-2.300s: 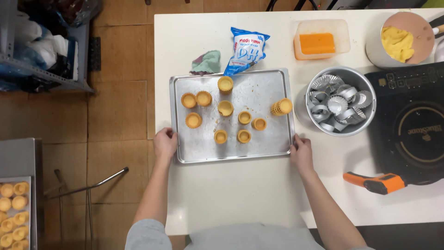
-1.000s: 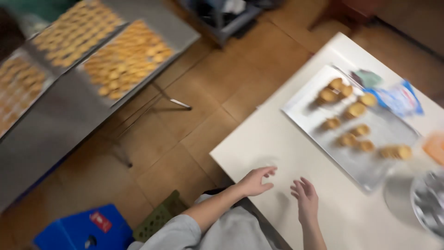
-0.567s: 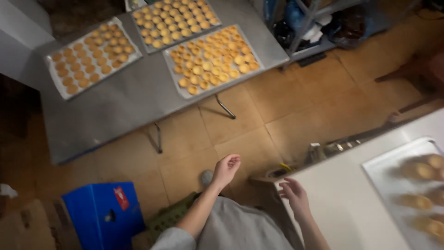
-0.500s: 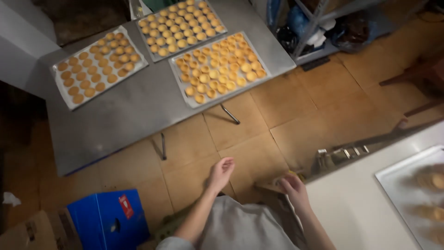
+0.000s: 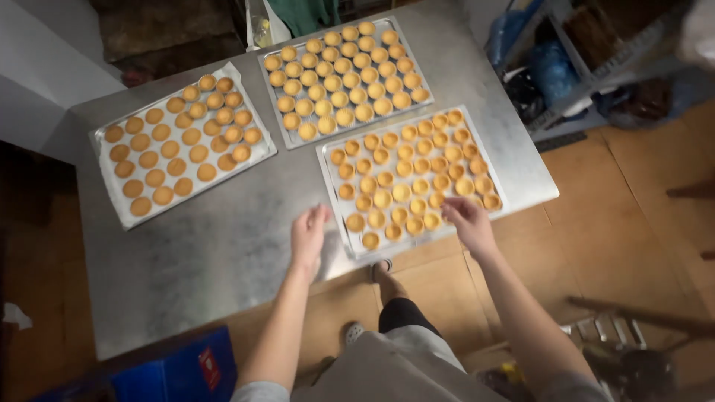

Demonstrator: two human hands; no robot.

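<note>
on the steel bench in front of us lie three baking trays of golden tart shells, and our two hands are stretched toward the nearest one. this near tray sits at the bench's front right corner, turned a little so that its long axis runs away from us and slightly to the right, and its near short edge comes close to the bench's front edge. our left hand hovers just off the tray's near left corner, fingers loosely spread and holding nothing; whether it touches the rim we cannot tell, because it is blurred. our right hand is over the near right corner, open as well, fingertips at or just above the last row of shells, grasping nothing that we can see. so the tray lies straight ahead between both hands, with the right hand a shade closer to it.

counting: three trays in all. the middle tray lies beyond the near one, well out of reach of either hand, and the left tray lies apart toward the bench's far left. each holds rows of shells, roughly thirty to forty a tray; the blur keeps us from an exact count. a blue box stands on the floor under the bench's near edge.
</note>
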